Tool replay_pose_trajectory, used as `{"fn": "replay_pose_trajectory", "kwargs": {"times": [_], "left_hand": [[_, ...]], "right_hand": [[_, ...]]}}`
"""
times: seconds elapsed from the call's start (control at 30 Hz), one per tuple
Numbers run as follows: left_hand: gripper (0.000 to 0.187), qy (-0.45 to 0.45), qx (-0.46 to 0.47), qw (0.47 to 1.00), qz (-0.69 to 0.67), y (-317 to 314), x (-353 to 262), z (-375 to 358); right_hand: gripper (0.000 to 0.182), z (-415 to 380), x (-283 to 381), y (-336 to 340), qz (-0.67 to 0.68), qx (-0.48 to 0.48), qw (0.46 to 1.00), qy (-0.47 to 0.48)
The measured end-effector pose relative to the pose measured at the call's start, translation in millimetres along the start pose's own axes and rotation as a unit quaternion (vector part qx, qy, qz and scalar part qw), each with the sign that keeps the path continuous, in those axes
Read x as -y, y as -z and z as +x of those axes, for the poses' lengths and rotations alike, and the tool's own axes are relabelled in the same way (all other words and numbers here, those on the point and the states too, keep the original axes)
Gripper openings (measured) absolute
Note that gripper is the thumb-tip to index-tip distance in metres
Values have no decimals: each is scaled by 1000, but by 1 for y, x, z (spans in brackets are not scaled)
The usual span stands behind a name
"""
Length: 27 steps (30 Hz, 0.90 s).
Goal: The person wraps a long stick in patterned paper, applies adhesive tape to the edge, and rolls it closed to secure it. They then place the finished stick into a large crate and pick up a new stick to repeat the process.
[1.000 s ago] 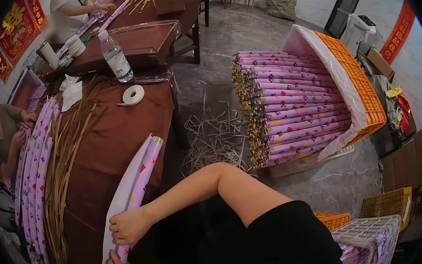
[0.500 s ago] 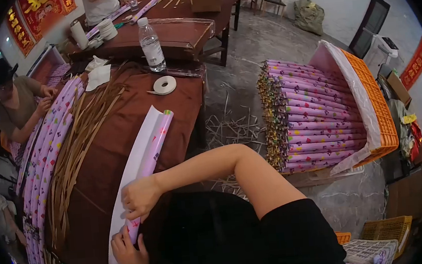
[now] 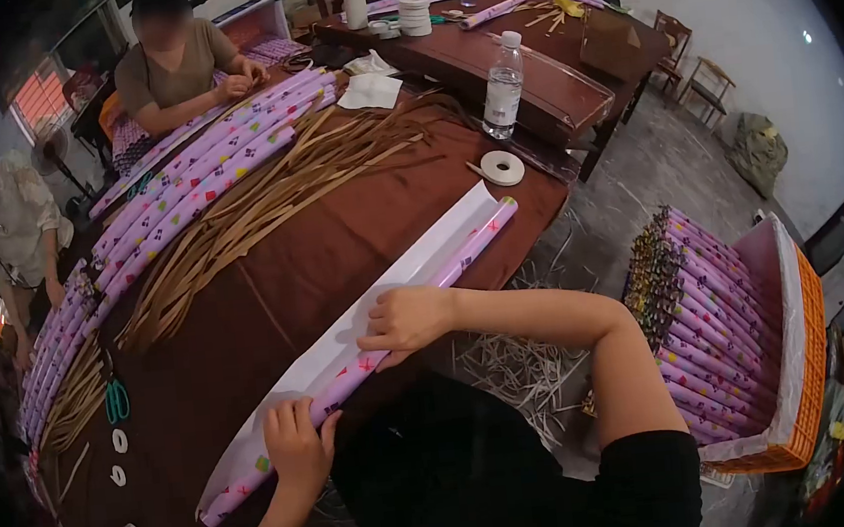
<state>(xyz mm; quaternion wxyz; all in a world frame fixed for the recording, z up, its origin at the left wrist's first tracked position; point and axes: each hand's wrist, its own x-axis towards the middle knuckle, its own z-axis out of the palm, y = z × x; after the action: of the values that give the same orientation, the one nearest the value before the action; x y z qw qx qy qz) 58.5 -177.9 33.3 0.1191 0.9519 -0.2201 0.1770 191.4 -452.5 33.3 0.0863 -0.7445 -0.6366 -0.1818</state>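
Observation:
A pink patterned paper roll lies slantwise on the brown-covered table, part of its sheet unrolled with the white inner face up. My right hand has its fingers curled over the middle of the roll. Lower down, my left hand grips the roll between thumb and fingers. A roll of white tape lies beyond the far end of the sheet, near a water bottle.
Brown strips and finished pink rolls cover the table's left side. Teal scissors lie at the lower left. An orange crate of rolls stands right, beside floor scraps. A co-worker sits across.
The view has swung left, bringing more of the table and the co-workers into sight. Both hands stay on the roll, now a little farther apart.

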Motion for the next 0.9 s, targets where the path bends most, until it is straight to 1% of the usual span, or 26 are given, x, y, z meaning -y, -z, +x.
{"fn": "replay_pose_trajectory", "kwargs": {"times": [0.03, 0.1, 0.17, 0.2, 0.23, 0.27, 0.3, 0.33, 0.37, 0.4, 0.43, 0.47, 0.5, 0.53, 0.57, 0.6, 0.63, 0.67, 0.7, 0.73, 0.77, 0.8, 0.83, 0.87, 0.9], "left_hand": [[39, -1, 1, 1000, -3, -2, 1, 2], [35, -54, -32, 998, 2, -6, 2, 8], [35, -59, -27, 998, -7, -7, 6, 11], [35, -63, -26, 998, -15, -8, 7, 12], [35, -53, -24, 998, -16, -9, 7, 13], [35, -61, -25, 998, -20, -8, 8, 13], [35, -69, -26, 997, -25, -8, 9, 13], [34, -75, -27, 997, -18, -6, 8, 15], [34, -65, -26, 997, -19, -7, 8, 16], [35, -75, -29, 997, -15, -9, 8, 15], [35, -81, -33, 996, -6, -9, 11, 15], [36, -87, -35, 996, 0, -7, 11, 17], [36, -78, -21, 997, 0, -7, 10, 15], [37, -63, -7, 998, 0, -9, 10, 13], [36, -79, -57, 995, -12, -11, 12, 14], [35, -77, -45, 996, -17, -11, 14, 14], [34, -75, -35, 996, -20, -11, 15, 12], [32, -71, -34, 997, -20, -14, 17, 10], [30, -69, -35, 997, -21, -18, 17, 8], [31, -72, -51, 996, -3, -17, 16, 7], [32, -80, -66, 995, 14, -16, 16, 6], [33, -82, -78, 993, 18, -17, 16, 6], [34, -91, -89, 992, 20, -20, 17, 5], [36, -82, -99, 991, 40, -26, 16, 2], [37, -61, -90, 991, 79, -28, 10, 0]], "right_hand": [[40, -2, 0, 2, 0, 2, 1000, -2], [49, -7, 0, 7, 7, 29, 999, -37], [55, -14, -10, 30, 9, -80, 994, -71], [61, -25, -25, 51, -12, -80, 983, -162], [54, -40, -46, 60, -93, -189, 947, -244], [42, -63, -68, 63, -185, -256, 875, -368], [26, -91, -96, 75, -255, -217, 832, -442], [23, -121, -109, 83, -326, -107, 777, -527], [25, -155, -121, 83, -342, -36, 766, -543], [33, -171, -121, 88, -297, 83, 735, -604], [41, -183, -127, 88, -221, 148, 711, -651], [44, -201, -140, 80, -126, 116, 702, -692], [41, -203, -146, 82, -115, 152, 706, -682], [38, -197, -141, 81, -133, 127, 706, -684], [37, -200, -139, 82, -116, 94, 739, -657], [38, -220, -154, 70, -131, 84, 735, -659], [38, -291, -200, 48, -136, 180, 803, -551], [40, -252, -174, 69, -99, 190, 763, -609], [42, -181, -144, 96, 8, 158, 682, -714], [42, -222, -157, 77, -84, 85, 730, -673], [41, -234, -162, 74, 62, -13, 672, -738], [35, -321, -221, 49, 56, 11, 735, -676], [31, -275, -201, 69, 96, 5, 741, -665], [29, -230, -168, 104, 132, -2, 742, -658], [28, -218, -165, 111, 128, -19, 754, -645]]}}
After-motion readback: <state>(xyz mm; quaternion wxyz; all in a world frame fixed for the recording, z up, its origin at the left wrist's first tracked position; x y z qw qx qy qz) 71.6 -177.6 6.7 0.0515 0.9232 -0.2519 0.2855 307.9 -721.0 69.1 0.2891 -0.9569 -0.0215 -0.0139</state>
